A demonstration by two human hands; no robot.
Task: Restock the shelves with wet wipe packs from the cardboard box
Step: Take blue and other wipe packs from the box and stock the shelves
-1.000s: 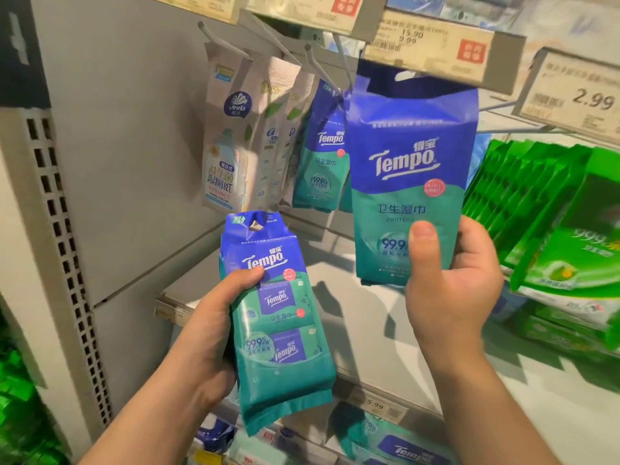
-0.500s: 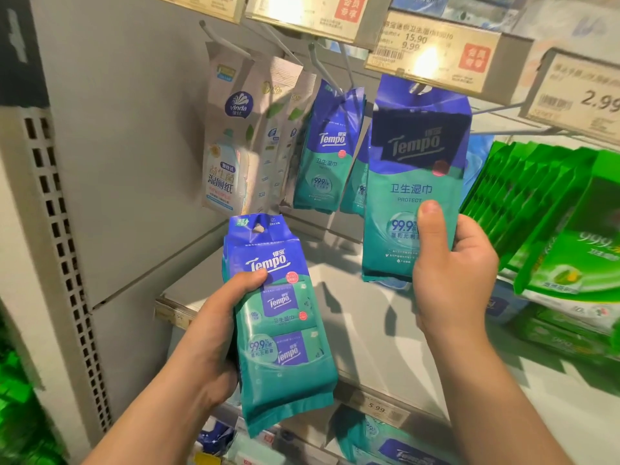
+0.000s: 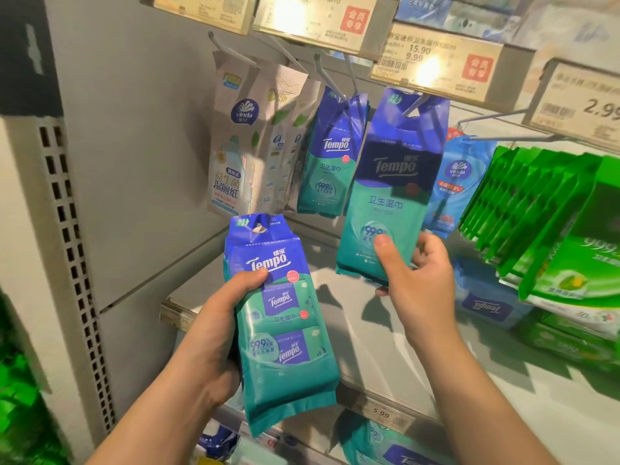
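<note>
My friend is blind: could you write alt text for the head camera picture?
A right hand hangs a Tempo wipe pack on a shelf hook, while the left hand grips another pack.

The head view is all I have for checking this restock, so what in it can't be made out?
- Cardboard box: nowhere in the head view, outside the frame.
- Peg through the pack that the right hand holds: whether the pack is fully seated is unclear; its header hides the peg.
- Left hand: its fingers are hidden behind its pack.
- Price tags: glare and blur wash out much of the print.
- Lower shelf packs: cut off by the bottom edge.
</note>
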